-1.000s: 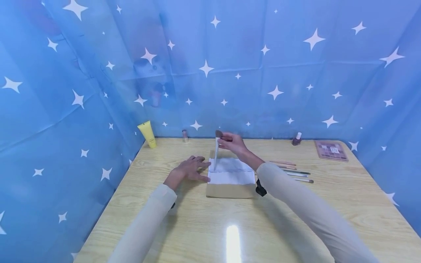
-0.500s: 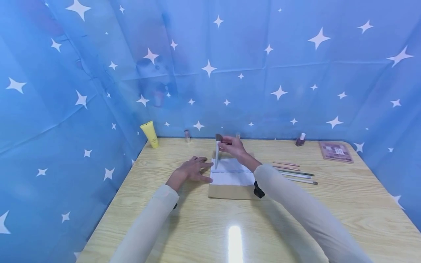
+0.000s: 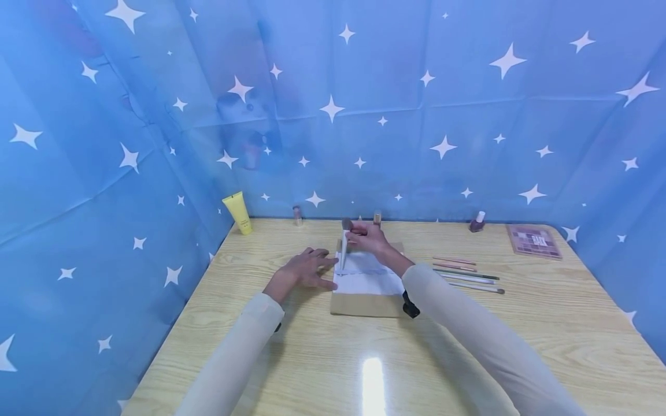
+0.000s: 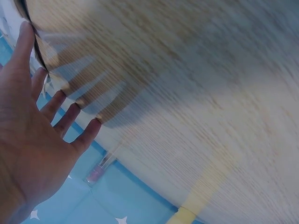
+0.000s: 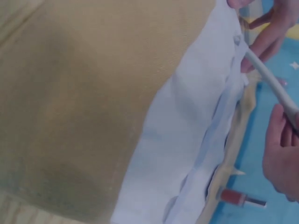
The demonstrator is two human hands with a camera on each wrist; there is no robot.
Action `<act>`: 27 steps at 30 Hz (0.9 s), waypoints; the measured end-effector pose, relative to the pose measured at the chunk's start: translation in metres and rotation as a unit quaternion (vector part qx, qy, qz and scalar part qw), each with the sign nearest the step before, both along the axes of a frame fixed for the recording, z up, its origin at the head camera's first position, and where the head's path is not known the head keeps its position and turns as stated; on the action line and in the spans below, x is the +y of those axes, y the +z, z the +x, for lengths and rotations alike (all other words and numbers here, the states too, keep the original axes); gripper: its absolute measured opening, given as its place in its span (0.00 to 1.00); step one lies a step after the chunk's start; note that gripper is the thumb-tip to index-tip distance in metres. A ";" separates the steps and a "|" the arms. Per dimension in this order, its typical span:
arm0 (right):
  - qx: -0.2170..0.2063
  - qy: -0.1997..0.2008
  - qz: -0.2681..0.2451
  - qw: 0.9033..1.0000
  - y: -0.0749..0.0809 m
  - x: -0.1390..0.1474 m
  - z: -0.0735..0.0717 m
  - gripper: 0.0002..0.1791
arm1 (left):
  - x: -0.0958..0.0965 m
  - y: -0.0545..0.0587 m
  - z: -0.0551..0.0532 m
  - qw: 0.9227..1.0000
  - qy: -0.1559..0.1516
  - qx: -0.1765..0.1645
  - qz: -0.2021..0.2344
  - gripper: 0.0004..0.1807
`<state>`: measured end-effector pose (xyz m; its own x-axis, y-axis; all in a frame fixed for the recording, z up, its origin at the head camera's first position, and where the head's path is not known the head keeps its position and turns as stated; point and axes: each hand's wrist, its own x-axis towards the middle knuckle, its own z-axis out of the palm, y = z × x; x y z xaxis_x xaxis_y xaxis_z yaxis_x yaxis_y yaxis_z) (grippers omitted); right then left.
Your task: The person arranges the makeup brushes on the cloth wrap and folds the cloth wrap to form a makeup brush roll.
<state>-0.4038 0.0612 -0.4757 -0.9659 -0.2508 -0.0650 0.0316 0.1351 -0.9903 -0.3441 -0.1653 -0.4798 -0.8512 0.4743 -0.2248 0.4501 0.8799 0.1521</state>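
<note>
- Blue star-printed curtain (image 3: 291, 136) behind a wood-grain desk (image 3: 286, 364).
- Right hand (image 3: 368, 238): fingers clamped on a white-handled brush (image 3: 344, 248), lower end at a white-topped tan box (image 3: 366, 304).
- Left hand (image 3: 306, 269): fingers apart, touching the box.
- Purple palette (image 3: 536, 241): blurred lettering ending "ACK"; yellow tube (image 3: 239, 214): illegible print.

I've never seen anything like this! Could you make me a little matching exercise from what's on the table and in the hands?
Column one
1. Right hand
2. Loose brushes
3. Tube
4. Dark bottle

Column two
A. Has a white cap
B. Lying on the table, to the right of the tan case
C. Its fingers hold a brush with the bristles up
D. Yellow, at the back left of the table

Right pairs: 1-C, 2-B, 3-D, 4-A
</note>
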 end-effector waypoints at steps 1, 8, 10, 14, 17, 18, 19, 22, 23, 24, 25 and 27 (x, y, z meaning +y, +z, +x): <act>0.000 0.000 0.001 1.000 -0.001 0.000 0.000 0.20 | 0.000 0.000 0.000 1.000 0.001 0.000 0.001 0.45; 0.002 0.020 0.010 1.000 -0.005 0.002 0.002 0.20 | 0.001 0.003 0.002 1.000 0.004 -0.002 -0.001 0.45; -0.002 0.023 0.013 1.000 -0.005 0.002 0.002 0.19 | 0.001 0.002 0.002 1.000 0.004 -0.002 -0.002 0.45; -0.011 0.027 0.020 0.999 -0.006 0.002 0.003 0.19 | 0.001 0.002 0.002 1.000 0.003 -0.003 -0.001 0.45; -0.015 0.026 0.033 0.999 -0.006 0.003 0.004 0.19 | 0.002 0.002 0.002 1.000 0.003 -0.004 0.000 0.46; -0.017 0.026 0.036 0.999 -0.006 0.003 0.005 0.19 | 0.001 0.002 0.003 1.000 0.003 -0.005 -0.001 0.46; -0.018 0.026 0.039 0.999 -0.007 0.003 0.005 0.19 | 0.001 0.003 0.003 1.000 0.003 -0.005 -0.001 0.46; -0.020 0.027 0.042 0.999 -0.009 0.004 0.005 0.18 | 0.001 0.003 0.003 1.000 0.003 -0.006 -0.004 0.47; -0.019 0.029 0.043 0.998 -0.010 0.005 0.005 0.17 | 0.001 0.003 0.003 1.000 0.003 -0.006 -0.004 0.47; -0.018 0.031 0.044 0.998 -0.011 0.005 0.005 0.16 | 0.000 0.003 0.003 1.000 0.003 -0.006 -0.005 0.47; -0.017 0.034 0.044 0.998 -0.011 0.005 0.006 0.15 | 0.000 0.003 0.003 1.000 0.002 -0.006 -0.006 0.48; -0.015 0.038 0.051 0.998 -0.013 0.006 0.007 0.13 | 0.000 0.004 0.003 1.000 0.001 -0.005 -0.007 0.47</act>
<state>-0.3970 0.0671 -0.4884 -0.9415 -0.3145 -0.1215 0.0459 0.2374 -0.9703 -0.3411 -0.1651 -0.4761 -0.8497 0.4698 -0.2392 0.4473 0.8826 0.1447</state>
